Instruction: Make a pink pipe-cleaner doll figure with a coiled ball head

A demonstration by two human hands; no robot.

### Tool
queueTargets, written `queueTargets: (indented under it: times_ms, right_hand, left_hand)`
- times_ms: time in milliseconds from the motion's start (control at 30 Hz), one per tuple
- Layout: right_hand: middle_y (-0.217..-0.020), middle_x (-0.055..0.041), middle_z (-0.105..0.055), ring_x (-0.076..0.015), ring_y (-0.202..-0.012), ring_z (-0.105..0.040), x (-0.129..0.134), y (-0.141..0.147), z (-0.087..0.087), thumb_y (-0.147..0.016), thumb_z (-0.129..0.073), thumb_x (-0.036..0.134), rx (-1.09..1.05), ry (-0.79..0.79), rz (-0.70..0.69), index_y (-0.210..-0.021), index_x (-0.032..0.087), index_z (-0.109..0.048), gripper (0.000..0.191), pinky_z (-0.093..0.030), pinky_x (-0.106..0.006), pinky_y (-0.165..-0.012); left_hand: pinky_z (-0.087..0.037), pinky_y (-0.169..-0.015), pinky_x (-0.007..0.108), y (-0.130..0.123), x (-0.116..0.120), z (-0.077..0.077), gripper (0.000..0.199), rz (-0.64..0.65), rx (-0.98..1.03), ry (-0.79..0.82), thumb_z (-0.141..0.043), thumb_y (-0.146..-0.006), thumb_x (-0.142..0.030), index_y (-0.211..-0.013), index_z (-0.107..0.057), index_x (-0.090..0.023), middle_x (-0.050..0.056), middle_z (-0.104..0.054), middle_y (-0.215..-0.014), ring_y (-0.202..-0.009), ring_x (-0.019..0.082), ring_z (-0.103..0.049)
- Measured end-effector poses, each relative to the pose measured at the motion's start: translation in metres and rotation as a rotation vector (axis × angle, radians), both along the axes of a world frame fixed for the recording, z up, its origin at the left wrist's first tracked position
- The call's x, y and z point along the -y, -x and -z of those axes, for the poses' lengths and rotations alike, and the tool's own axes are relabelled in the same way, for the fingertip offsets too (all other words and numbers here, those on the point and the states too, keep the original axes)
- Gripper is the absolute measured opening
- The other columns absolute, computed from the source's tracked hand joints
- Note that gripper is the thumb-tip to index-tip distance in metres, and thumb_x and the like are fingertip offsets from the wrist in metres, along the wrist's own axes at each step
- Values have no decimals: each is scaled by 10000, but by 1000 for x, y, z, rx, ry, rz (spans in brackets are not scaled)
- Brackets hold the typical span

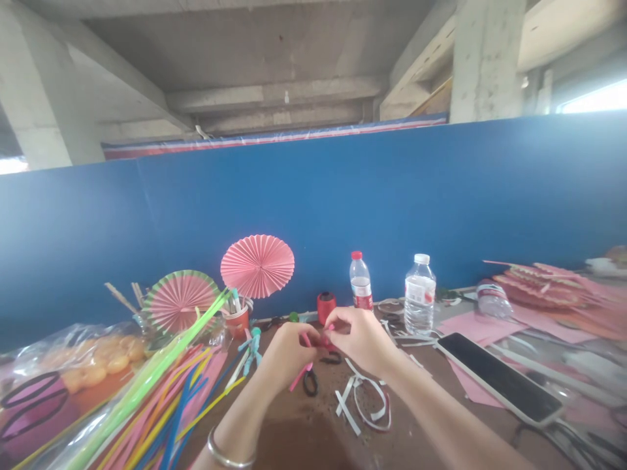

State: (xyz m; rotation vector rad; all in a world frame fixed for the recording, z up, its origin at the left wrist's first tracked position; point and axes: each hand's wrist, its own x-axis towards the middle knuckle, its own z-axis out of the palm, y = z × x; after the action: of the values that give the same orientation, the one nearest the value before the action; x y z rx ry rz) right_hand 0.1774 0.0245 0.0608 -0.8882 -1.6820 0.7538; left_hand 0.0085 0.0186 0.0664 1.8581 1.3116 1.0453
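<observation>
Over the middle of the table, my left hand (285,358) is closed on a pink pipe cleaner (298,378), whose end sticks out below the fingers. My right hand (361,336) pinches a pink looped part (332,328) of what looks like the same pipe cleaner, close to the left fingertips. What lies between the fingers is partly hidden. Just beneath them lie black-handled scissors (310,384) on the brown tabletop. A small light-blue twisted figure (253,351) is left of my left hand. White strips (347,411) lie below my right hand.
At left lie coloured pipe cleaners (169,418) and a bag of orange balls (98,359). Behind are a cup of pens (238,323), a pink paper fan (258,266), a red spool (326,305) and two bottles (420,297). A phone (499,375) lies right, before a blue partition (343,196).
</observation>
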Motion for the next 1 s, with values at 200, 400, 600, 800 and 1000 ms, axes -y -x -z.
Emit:
queueTargets:
  times_ms: [200, 400, 600, 800, 1000]
  right_hand:
    - [-729, -18, -673, -209, -820, -574, 12, 15, -1, -702, -571, 56, 141, -662, 311, -688, 210, -630, 165, -409, -374, -782]
    - [-799, -38, -656, -183, -771, -542, 19, 23, 11, -740, -534, 17, 71, -787, 241, -838, 198, -603, 217, -443, -349, -723]
    - [-821, -33, -653, -174, -789, -531, 20, 26, 20, -727, -530, -20, -16, -791, 142, -826, 194, -577, 241, -447, -341, -730]
    - [-750, -17, -620, -160, -730, -536, 14, 26, 23, -757, -524, 29, -202, -552, 104, -767, 197, -588, 179, -440, -293, -661]
    - [-730, -6, -609, -141, -671, -555, 5, 26, 27, -765, -563, 90, -269, -346, 64, -755, 197, -644, 134, -421, -244, -593]
  left_hand:
    - [-328, -387, 201, 1, -3, -1, 122, -24, 174, -9, -677, -621, -255, -660, -674, -140, 22, -640, -520, -390, 112, -505]
    - [-427, -475, 216, 2, -2, -4, 163, -34, 383, -44, -722, -597, -265, -696, -662, -150, 15, -662, -587, -480, 125, -582]
    - [-459, -514, 229, 2, 0, -7, 238, 28, 484, 5, -740, -595, -215, -813, -691, -135, 26, -669, -614, -544, 142, -599]
    - [-488, -597, 269, 6, -2, -5, 170, 158, 681, 92, -737, -624, -170, -780, -694, -115, 44, -683, -611, -572, 150, -616]
    - [-493, -648, 262, 7, -2, -5, 131, 207, 768, 140, -746, -617, -139, -736, -692, -126, 35, -696, -607, -597, 141, -633]
